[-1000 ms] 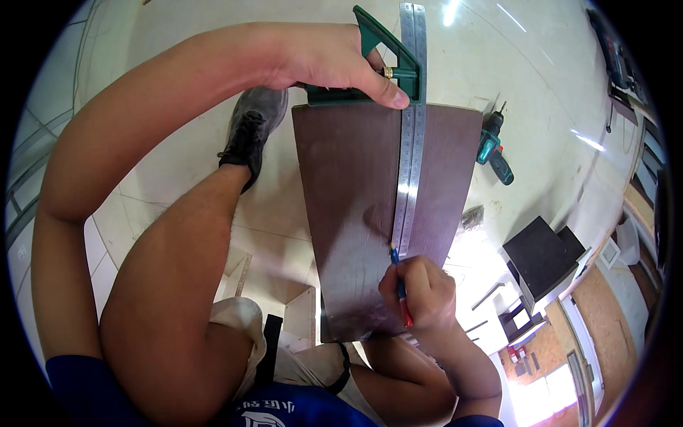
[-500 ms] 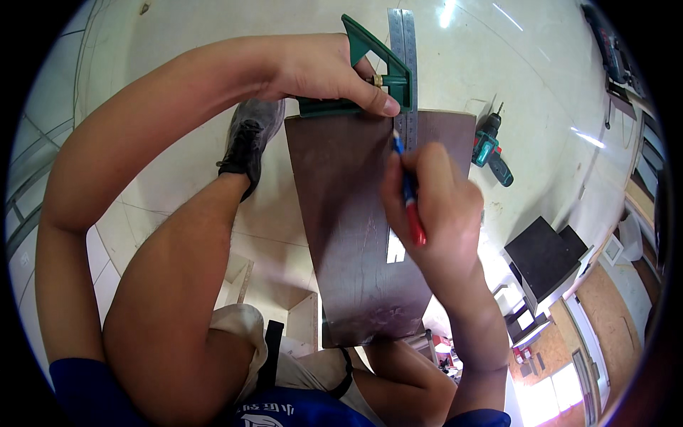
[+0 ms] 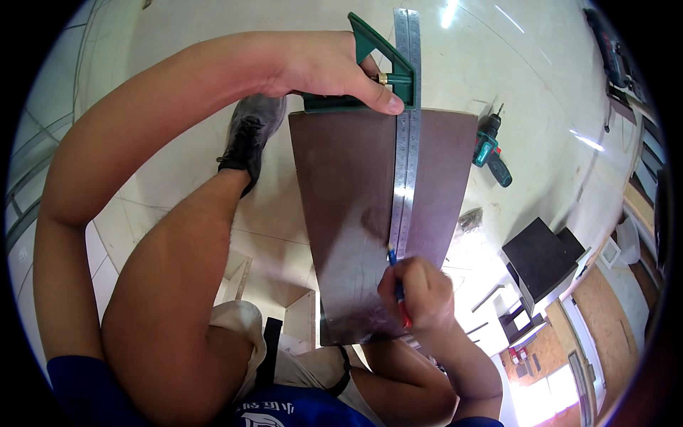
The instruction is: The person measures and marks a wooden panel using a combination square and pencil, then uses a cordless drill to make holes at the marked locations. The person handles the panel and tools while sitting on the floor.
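A brown board (image 3: pixel 348 192) with a dull sheen, faintly scuffed toward its near end, stretches away from the person's lap (image 3: pixel 313 364). A square (image 3: pixel 406 139) lies along it: long silver ruler (image 3: pixel 403 174), green angled head (image 3: pixel 406 92) at the board's far edge. The grip of the left hand (image 3: pixel 338 67) holds that head. The grip of the right hand (image 3: pixel 425 292) pinches a blue pencil (image 3: pixel 399 290), red-ended, its tip beside the ruler's near end.

I get bright picture: white streaks glaring on glossy cream tiled floor (image 3: pixel 526 78), lower right blown out, shadow across flat dark-brown rectangular board (image 3: pixel 341 164), fisheye bending edges, corners black.
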A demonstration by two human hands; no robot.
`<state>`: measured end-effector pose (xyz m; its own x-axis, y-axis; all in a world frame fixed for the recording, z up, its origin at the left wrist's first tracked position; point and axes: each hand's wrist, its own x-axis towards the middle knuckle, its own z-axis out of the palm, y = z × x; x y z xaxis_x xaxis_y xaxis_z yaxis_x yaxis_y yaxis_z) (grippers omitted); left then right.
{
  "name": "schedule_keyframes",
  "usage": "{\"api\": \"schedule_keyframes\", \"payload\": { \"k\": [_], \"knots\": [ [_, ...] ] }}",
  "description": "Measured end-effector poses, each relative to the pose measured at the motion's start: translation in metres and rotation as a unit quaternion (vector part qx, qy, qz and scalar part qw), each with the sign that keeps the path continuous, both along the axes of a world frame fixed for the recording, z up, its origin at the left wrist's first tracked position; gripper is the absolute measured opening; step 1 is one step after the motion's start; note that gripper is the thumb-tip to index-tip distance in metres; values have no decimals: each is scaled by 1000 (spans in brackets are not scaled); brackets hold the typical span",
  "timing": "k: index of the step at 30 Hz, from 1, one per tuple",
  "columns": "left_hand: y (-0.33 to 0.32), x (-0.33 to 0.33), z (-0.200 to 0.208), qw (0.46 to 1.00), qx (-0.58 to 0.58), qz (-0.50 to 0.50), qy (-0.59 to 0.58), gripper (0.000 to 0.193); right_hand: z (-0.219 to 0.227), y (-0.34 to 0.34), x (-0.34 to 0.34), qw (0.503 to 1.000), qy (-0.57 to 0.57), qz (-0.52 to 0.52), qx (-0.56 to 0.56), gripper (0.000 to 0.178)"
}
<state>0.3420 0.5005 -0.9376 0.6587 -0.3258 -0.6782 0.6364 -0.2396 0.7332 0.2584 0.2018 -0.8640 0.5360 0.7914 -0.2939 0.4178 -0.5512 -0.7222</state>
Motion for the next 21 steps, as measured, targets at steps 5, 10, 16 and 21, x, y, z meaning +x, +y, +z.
{"api": "schedule_keyframes", "payload": {
  "k": [5,10,16,21],
  "knots": [
    [6,2,-7,999,-38,-13,16,39,21,-28,-18,997,67,33,38,27],
    [1,11,1,999,-12,-35,21,36,-10,-69,-2,988,-77,-14,132,34],
    [2,10,-3,999,-46,-1,19,25,-74,-95,-9,968,-155,-120,157,43],
    [-5,10,9,999,0,13,43,23,-73,-86,-11,969,-157,-132,137,66]
  ]
}}
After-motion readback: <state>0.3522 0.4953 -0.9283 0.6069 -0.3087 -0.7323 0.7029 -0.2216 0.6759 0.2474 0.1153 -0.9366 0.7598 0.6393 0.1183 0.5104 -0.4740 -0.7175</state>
